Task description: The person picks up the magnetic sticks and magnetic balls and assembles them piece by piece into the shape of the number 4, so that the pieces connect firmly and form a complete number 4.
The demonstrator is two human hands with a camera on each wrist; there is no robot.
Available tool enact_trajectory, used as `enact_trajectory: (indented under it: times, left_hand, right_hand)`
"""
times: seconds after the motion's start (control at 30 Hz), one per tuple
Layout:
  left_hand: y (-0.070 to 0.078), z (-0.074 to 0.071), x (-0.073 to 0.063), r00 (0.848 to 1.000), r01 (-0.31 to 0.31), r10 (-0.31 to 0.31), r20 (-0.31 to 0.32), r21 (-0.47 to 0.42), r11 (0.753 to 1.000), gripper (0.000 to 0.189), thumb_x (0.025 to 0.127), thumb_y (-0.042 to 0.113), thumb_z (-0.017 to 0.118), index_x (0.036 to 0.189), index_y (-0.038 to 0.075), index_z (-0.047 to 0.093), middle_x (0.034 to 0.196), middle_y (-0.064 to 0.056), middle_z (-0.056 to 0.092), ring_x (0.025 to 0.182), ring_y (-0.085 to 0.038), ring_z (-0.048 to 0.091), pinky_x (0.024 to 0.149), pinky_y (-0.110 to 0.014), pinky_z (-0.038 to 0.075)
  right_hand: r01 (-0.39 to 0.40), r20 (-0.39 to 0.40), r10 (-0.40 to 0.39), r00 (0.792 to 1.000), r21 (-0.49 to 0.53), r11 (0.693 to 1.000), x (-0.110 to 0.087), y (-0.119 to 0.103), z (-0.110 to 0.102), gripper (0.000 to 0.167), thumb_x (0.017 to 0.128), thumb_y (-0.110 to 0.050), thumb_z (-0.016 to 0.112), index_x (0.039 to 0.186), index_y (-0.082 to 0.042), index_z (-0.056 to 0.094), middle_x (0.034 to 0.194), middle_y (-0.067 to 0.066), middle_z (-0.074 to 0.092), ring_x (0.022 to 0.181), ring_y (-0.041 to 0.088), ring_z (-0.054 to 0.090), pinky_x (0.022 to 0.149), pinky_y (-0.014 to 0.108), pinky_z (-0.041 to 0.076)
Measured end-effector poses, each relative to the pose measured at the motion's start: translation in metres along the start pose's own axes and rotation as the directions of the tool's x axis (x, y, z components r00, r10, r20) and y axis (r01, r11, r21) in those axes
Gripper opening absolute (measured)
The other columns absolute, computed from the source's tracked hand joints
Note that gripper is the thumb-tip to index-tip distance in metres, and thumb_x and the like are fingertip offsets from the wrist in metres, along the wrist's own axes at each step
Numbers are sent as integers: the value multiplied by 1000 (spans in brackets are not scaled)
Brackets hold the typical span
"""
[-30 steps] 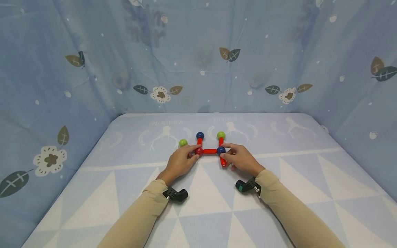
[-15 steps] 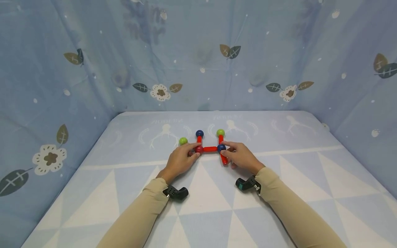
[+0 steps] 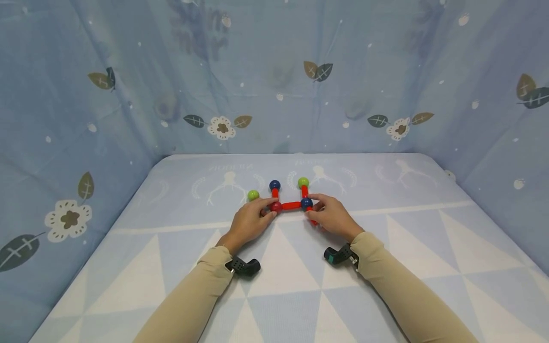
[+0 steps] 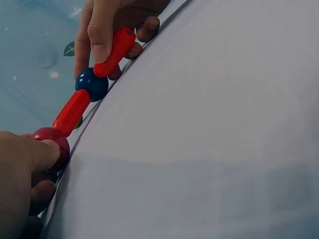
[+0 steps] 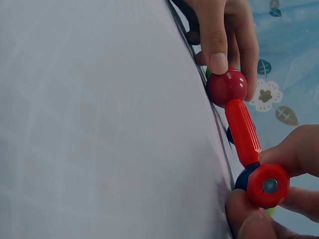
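Observation:
My left hand [image 3: 250,221] pinches a red ball [image 3: 276,207] between thumb and fingers. A red ribbed rod [image 3: 291,206] joins that ball to a blue ball [image 3: 306,203], which my right hand [image 3: 336,216] grips. From the blue ball a short red rod [image 5: 269,185] sticks out toward me, its end showing a round metal tip; in the left wrist view my right thumb lies against this rod [image 4: 117,52]. Away from me, two more red rods reach from the joined balls, one ending in a dark blue ball [image 3: 275,185], the other in a green ball [image 3: 303,182].
Another green ball [image 3: 253,195] sits just beyond my left hand, partly hidden by it. A patterned cloth covers the table [image 3: 274,286]. Blue printed curtains [image 3: 274,95] enclose the back and both sides.
The right hand has shifted slightly away from me with the blue ball. The near rod has swung to the right, and the far balls have moved a little left. The left hand stays put.

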State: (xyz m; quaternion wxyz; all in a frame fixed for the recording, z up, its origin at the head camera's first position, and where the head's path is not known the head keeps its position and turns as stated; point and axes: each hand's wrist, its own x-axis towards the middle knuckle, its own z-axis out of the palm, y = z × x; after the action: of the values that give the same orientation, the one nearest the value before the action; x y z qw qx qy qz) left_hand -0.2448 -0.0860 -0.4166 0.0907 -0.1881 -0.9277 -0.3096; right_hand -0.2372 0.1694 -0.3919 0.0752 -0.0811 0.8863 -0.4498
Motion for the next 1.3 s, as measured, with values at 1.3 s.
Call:
enact_trajectory:
  times: [1.3]
  left_hand:
    - [1, 0, 1, 1000, -4, 4, -5, 3, 1000, 40, 94, 26, 72, 134, 24, 66, 86, 6, 59, 74, -13, 53, 64, -32, 42]
  right_hand:
    - [0, 59, -3, 998, 55, 999, 1, 4, -2, 52, 103, -17, 50, 154, -14, 40, 73, 10, 56, 53, 21, 57, 55, 29, 42]
